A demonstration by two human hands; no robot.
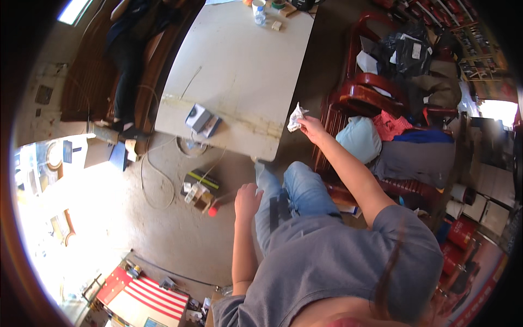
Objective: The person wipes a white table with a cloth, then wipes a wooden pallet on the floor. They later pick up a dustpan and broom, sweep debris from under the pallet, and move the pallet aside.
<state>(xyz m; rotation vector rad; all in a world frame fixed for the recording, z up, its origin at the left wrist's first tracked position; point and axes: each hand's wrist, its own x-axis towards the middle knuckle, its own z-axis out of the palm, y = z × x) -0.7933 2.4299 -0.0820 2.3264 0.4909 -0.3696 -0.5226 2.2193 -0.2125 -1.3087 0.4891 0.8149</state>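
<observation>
In my right hand (312,128) is a crumpled white tissue (297,118), pinched between the fingers just off the right edge of the table. My left hand (248,203) hangs low beside my left thigh, with its back showing and its fingers loosely apart; I see nothing in it. Ahead of me stands the pale table (239,71), its surface stained near my end. A small white and dark box (199,120) lies near the table's close left corner.
A dark red wooden bench (332,117) on the right bears a light blue cushion (359,139) and folded cloth. On the floor at left sits a dark box (200,180) with cables around it. A bottle (260,16) stands at the table's far end; a seated person (128,60) is at far left.
</observation>
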